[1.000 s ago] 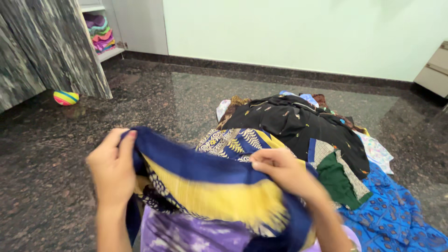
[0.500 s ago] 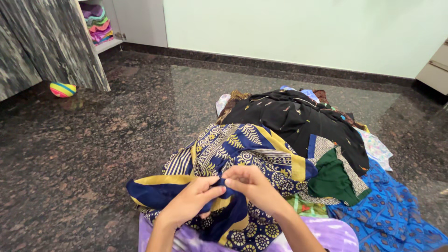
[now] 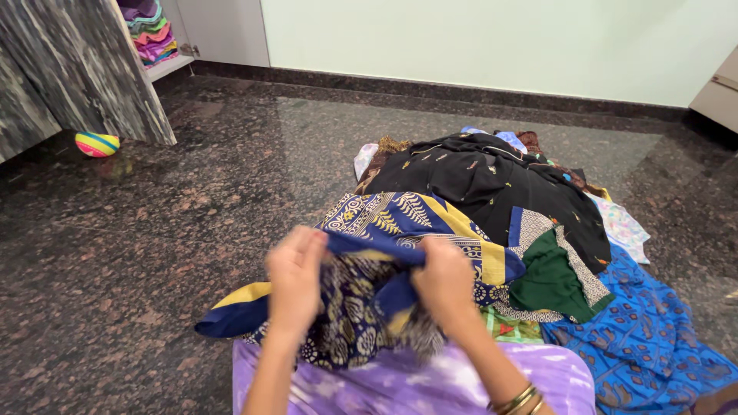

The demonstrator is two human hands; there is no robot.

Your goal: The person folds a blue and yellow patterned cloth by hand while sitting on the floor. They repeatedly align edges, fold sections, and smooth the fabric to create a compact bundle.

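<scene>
My left hand (image 3: 294,278) is closed in a grip on the upper edge of a navy and yellow patterned cloth (image 3: 384,261). My right hand (image 3: 443,283) grips the same edge just beside it, fingers curled over the fold, with gold bangles (image 3: 519,400) at the wrist. Both grips are fully shut on the fabric, and the cloth bunches between them. The cloth hangs over my lap, which is covered by purple fabric (image 3: 430,384), and its far part spreads flat onto the clothes pile ahead. One navy corner with a yellow band lies on the granite floor (image 3: 154,253) to my left.

Beyond the cloth a black garment (image 3: 492,180) tops the pile. A dark green piece (image 3: 550,280) lies to its near right, and a bright blue printed cloth (image 3: 653,338) spreads along the right side. A striped ball (image 3: 97,144) rests on the floor at far left, near a grey streaked panel (image 3: 84,69). Folded coloured fabrics (image 3: 150,34) sit on a shelf behind it
</scene>
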